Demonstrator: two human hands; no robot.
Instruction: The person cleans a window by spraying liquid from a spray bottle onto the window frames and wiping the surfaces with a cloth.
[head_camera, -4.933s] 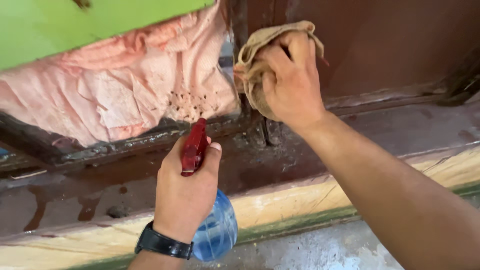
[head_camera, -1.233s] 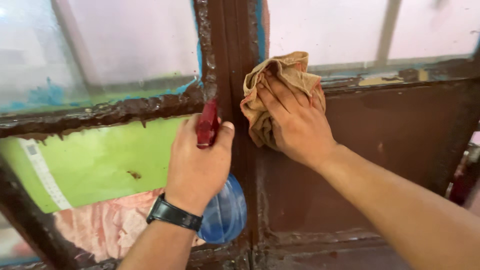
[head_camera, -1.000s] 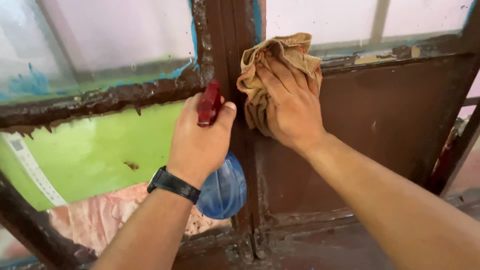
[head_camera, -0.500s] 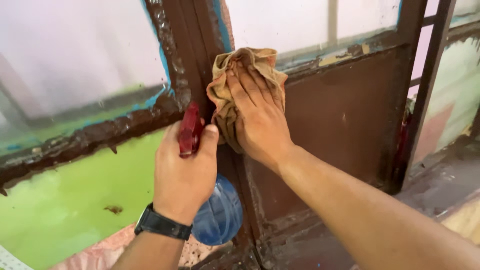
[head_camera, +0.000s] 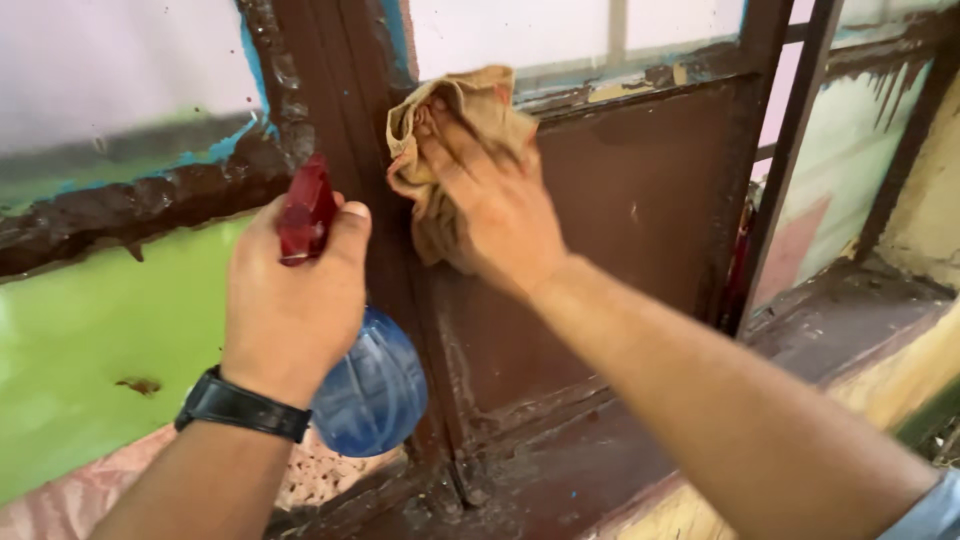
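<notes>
Brown upright post (head_camera: 340, 120) blocks ahead; open room right of metal bar (head_camera: 790, 150).

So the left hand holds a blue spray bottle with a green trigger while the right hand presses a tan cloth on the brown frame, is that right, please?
Not quite: the head view shows a red trigger, not green. The rest stands.

Brown metal window frame (head_camera: 330, 90): vertical post, paint rusted and flaking, traces of blue along the edges. Rusty horizontal bar (head_camera: 130, 205) runs left from the post. Frosted pane (head_camera: 110, 70) above the bar; green pane (head_camera: 90, 370) below it. Pink patterned cloth (head_camera: 60, 500) behind the glass, lower left. Solid brown panel (head_camera: 640, 200) right of the post. Further thin bars (head_camera: 790, 130) on the right. Dirty brown sill (head_camera: 560, 470) along the bottom.
</notes>
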